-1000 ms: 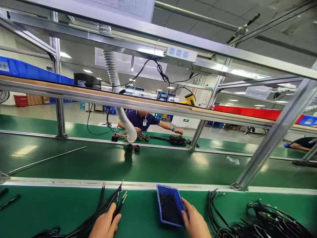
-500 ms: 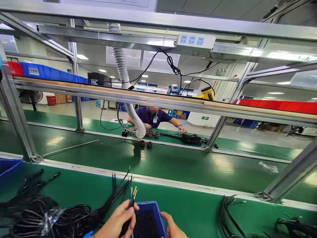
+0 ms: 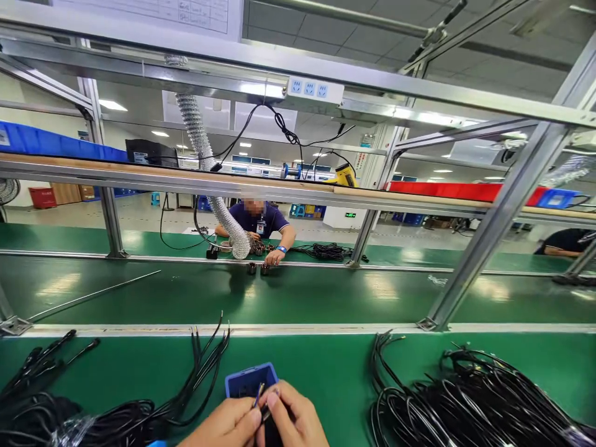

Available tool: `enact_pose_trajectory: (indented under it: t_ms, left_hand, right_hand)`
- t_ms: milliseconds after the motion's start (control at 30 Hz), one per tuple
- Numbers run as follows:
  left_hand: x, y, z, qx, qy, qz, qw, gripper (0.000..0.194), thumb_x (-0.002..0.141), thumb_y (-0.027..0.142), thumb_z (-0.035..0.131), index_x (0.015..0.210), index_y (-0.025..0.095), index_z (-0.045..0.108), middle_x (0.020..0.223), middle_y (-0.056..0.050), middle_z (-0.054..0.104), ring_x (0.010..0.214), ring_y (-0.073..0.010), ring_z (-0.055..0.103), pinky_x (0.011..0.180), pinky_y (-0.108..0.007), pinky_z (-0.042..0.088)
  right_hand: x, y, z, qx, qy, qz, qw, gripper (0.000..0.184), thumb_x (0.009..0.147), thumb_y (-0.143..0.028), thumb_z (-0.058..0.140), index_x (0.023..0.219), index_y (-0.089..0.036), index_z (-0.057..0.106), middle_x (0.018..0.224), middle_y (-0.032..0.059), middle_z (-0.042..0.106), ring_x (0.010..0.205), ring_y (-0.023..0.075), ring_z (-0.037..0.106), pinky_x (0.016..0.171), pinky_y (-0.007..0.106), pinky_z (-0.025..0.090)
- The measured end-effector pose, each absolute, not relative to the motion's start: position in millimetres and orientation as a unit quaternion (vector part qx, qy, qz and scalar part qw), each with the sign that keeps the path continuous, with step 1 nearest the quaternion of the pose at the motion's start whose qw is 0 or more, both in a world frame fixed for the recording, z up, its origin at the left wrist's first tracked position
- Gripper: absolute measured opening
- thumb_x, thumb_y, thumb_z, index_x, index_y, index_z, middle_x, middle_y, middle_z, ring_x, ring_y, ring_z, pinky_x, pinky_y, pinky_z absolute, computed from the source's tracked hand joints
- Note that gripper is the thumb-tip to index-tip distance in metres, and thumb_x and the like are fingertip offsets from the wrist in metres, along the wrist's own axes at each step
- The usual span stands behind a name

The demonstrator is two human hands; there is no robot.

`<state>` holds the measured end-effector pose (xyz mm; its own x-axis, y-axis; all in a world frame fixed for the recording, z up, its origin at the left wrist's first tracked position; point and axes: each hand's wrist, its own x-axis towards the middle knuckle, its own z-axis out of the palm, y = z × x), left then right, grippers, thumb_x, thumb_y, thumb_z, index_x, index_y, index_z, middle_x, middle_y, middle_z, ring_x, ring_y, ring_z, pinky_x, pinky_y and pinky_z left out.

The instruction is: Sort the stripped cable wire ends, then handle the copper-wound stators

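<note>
At the bottom edge, my left hand [image 3: 228,425] and my right hand [image 3: 293,417] meet in front of a small blue bin [image 3: 250,379]. Both pinch the end of a black cable [image 3: 259,397] whose thin coloured wire tips stick up between my fingers. The bin's dark contents are mostly hidden behind my hands. A bundle of black cables [image 3: 139,419] lies to the left of my left hand, its ends fanning up toward the belt rail.
A large heap of black cables [image 3: 465,397] lies at right, another black cable pile [image 3: 32,385] at far left. Beyond the rail runs a green conveyor belt [image 3: 298,298]. Across it a person in a dark shirt [image 3: 258,225] handles small parts beside a silver duct hose [image 3: 205,161].
My hands have closed together over the cable end in front of the bin. The view swung right, showing the right cable heap. The person opposite drew an arm in toward the small parts.
</note>
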<state>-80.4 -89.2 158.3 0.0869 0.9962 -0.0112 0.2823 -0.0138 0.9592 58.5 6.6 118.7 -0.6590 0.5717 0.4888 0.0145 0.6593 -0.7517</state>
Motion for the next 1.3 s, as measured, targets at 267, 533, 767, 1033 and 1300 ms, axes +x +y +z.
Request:
enact_pose_trajectory:
  t_ms: [267,533,767,1033,1300]
  left_hand:
    - [-90,-91,141,0.431,0.553,0.49,0.518,0.058,0.081,0.075,0.048,0.096,0.019,0.057,0.053,0.006,0.049,0.04,-0.0098,0.037,0.041,-0.022,0.022]
    - [-90,-82,139,0.267,0.537,0.644,0.475,0.057,0.066,0.063,0.075,0.087,0.011,0.066,0.056,0.004,0.051,0.046,-0.0066,0.038,0.04,-0.019,0.024]
    - [-69,-71,129,0.195,0.543,0.658,0.484,0.059,0.057,0.063,0.079,0.086,0.013,0.065,0.067,0.004,0.051,0.048,-0.0053,0.04,0.037,-0.018,0.02]
    - [-83,-71,130,0.309,0.575,0.609,0.451,0.064,0.066,0.075,0.069,0.086,0.014,0.061,0.046,0.011,0.04,0.038,-0.0047,0.025,0.035,-0.019,0.016]
    - [-77,-72,132,0.333,0.565,0.573,0.491,0.048,0.069,0.06,0.074,0.08,0.016,0.056,0.059,0.004,0.052,0.051,-0.0092,0.047,0.044,-0.019,0.035]
  right_hand:
    - [72,52,125,-0.282,-0.908,0.1,0.292,0.031,0.101,-0.029,0.043,0.116,-0.022,0.069,0.101,0.0092,0.074,0.093,0.0224,0.071,0.079,0.03,0.055]
    - [80,63,78,-0.398,-0.894,0.14,0.148,0.035,0.099,-0.018,0.039,0.121,-0.019,0.067,0.075,0.0042,0.077,0.07,0.0232,0.075,0.058,0.028,0.053]
    - [59,42,99,-0.192,-0.962,-0.026,0.191,0.023,0.077,-0.019,0.079,0.099,-0.025,0.077,0.092,0.0055,0.077,0.09,0.0282,0.069,0.078,0.036,0.051]
    - [33,32,86,-0.183,-0.965,-0.036,0.186,0.023,0.059,-0.001,0.085,0.067,-0.02,0.076,0.069,0.0056,0.075,0.071,0.0263,0.07,0.065,0.033,0.049]
    - [52,29,100,-0.202,-0.937,0.149,0.245,0.025,0.092,-0.005,0.053,0.081,-0.021,0.069,0.083,0.0036,0.07,0.079,0.0188,0.067,0.067,0.025,0.051]
